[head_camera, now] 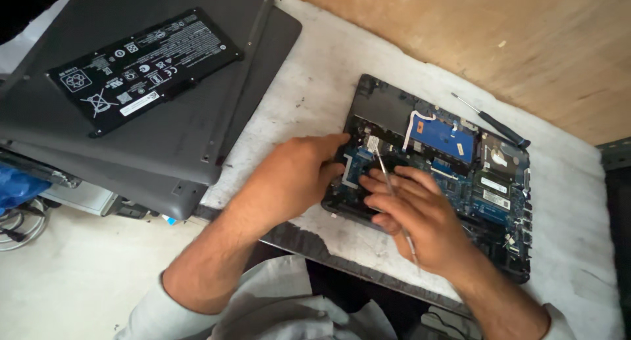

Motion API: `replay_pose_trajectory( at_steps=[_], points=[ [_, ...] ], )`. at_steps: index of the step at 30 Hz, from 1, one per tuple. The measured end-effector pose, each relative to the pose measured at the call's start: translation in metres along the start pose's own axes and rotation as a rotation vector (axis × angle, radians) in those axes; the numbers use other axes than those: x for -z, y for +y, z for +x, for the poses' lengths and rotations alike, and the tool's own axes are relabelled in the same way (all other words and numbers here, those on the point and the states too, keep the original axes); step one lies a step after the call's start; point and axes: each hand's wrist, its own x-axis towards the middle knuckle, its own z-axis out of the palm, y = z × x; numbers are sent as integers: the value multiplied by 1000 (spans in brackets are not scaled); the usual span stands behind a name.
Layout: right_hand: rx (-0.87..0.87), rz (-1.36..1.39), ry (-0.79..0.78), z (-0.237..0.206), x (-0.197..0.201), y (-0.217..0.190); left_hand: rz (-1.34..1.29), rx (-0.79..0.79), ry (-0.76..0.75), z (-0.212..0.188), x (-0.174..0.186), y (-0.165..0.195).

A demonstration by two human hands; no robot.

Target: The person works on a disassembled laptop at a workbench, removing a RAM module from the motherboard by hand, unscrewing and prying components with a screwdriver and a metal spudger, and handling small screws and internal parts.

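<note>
An opened laptop base (381, 103) with a blue circuit board (453, 139) lies on a white padded table top (315, 70). My left hand (289, 175) rests on the laptop's left edge, fingers pressing the board near a small white part. My right hand (414, 215) lies over the board's front part and holds a thin metal tool (384, 172), its tip pointing at the board's upper left area. What lies under my hands is hidden.
A black-handled screwdriver (493, 123) lies at the laptop's far right corner. At the left, a flat black battery pack (144, 64) sits on stacked grey laptop covers (164, 156). Cables (20, 225) lie at the far left. Wooden board behind.
</note>
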Motion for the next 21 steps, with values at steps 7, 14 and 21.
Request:
replay_pose_trajectory(
  at_steps=[7,14,21],
  points=[
    [-4,-65,-28,11,2,-8,8,34,-4,-1,0,1],
    [-12,-71,-20,14,2,-11,42,22,0,0,-6,-4],
    [-9,-79,-24,16,2,-13,20,24,-8,-1,-3,-8]
  ],
)
